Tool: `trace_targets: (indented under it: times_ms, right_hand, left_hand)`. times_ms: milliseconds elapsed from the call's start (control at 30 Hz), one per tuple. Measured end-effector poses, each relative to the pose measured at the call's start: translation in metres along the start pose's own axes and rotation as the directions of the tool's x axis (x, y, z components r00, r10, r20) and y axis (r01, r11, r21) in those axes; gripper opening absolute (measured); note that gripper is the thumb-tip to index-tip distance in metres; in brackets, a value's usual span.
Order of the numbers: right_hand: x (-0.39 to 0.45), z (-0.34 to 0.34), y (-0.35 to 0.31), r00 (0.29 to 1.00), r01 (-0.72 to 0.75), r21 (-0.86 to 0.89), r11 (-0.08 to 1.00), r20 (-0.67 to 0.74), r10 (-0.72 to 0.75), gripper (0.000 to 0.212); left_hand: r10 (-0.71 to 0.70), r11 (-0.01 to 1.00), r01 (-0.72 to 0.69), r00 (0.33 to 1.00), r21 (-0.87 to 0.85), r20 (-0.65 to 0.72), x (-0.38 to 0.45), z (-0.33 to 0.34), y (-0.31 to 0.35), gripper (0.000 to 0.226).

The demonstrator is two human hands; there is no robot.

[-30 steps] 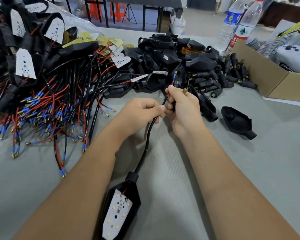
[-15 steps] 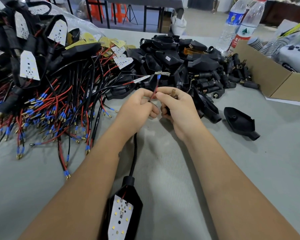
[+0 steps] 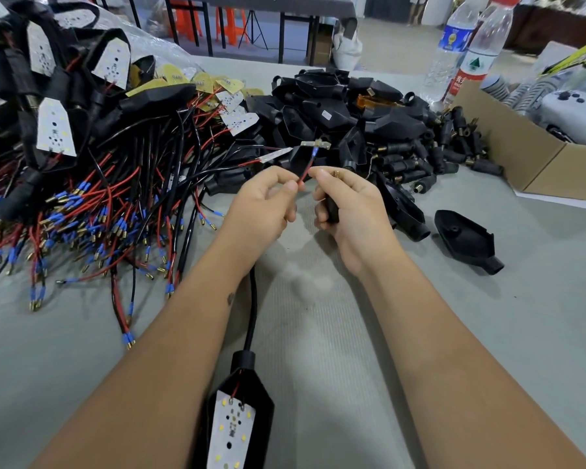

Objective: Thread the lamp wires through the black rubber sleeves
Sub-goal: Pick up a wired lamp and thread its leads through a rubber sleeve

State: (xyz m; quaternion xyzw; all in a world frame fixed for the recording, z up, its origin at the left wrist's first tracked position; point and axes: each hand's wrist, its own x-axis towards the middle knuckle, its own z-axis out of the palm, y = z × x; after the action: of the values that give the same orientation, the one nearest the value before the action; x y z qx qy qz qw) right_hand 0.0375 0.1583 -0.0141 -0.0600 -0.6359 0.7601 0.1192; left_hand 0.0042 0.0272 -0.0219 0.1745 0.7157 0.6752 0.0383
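A black lamp housing with a white LED board lies between my forearms. Its black cable runs up under my left hand. That hand pinches the red wire, whose blue-tipped end sticks up between both hands. My right hand grips a black rubber sleeve with a brass end showing at the thumb. The two hands sit a little apart, the wire end just left of the right thumb.
A heap of wired lamps with red and black leads fills the left. Empty black housings and sleeves pile up behind the hands. One loose housing lies right, near a cardboard box and two bottles.
The cable has been drawn up through my left hand, so the lamp housing slid closer to me. My left fingers now pinch the red wire tip, and the hands have parted slightly.
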Motion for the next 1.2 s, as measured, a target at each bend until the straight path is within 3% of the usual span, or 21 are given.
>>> trace_targets:
  times_ms: [200, 333, 700, 900, 967, 1100, 1200]
  right_hand:
    - [-0.0004, 0.0, -0.0006, 0.999, 0.026, -0.01, 1.0, -0.042, -0.026, 0.006]
    - [-0.0002, 0.0003, -0.0005, 0.997, 0.022, -0.002, 1.0, -0.07, -0.022, 0.011]
    - [-0.0014, 0.0008, 0.0023, 0.999, 0.039, -0.128, 0.991, 0.004, -0.039, 0.012]
    - [-0.0022, 0.0013, 0.002, 0.999, 0.038, -0.134, 0.99, 0.019, -0.036, 0.012]
    - [-0.0016, 0.0017, 0.0017, 1.0, 0.009, -0.079, 0.997, -0.011, -0.01, 0.008]
    - [0.0007, 0.0038, -0.0009, 0.997, -0.051, 0.218, 0.975, -0.04, 0.061, 0.013]
    - [0.0, 0.0024, -0.0008, 0.998, 0.008, 0.168, 0.986, -0.067, 0.003, 0.02]
  left_hand:
    - [0.016, 0.998, -0.018, 0.999, 0.054, 0.035, -0.0012, 0.0027, 0.0007, 0.018]
    - [0.042, 0.998, -0.044, 0.999, 0.051, 0.031, -0.0021, 0.0028, 0.0008, 0.015]
    - [-0.073, 0.972, 0.035, 0.985, -0.233, -0.159, -0.0017, 0.0035, 0.0058, 0.016]
    - [-0.042, 0.98, 0.008, 0.985, -0.198, -0.165, -0.0038, 0.0006, 0.0074, 0.022]
    - [-0.037, 0.977, 0.0, 0.985, -0.214, -0.169, -0.0043, -0.0001, 0.0069, 0.024]
    - [-0.064, 0.972, 0.017, 0.979, -0.234, -0.196, -0.0031, -0.0014, 0.0068, 0.025]
    - [-0.094, 0.971, 0.046, 0.976, -0.234, -0.196, -0.002, -0.0011, 0.0061, 0.027]
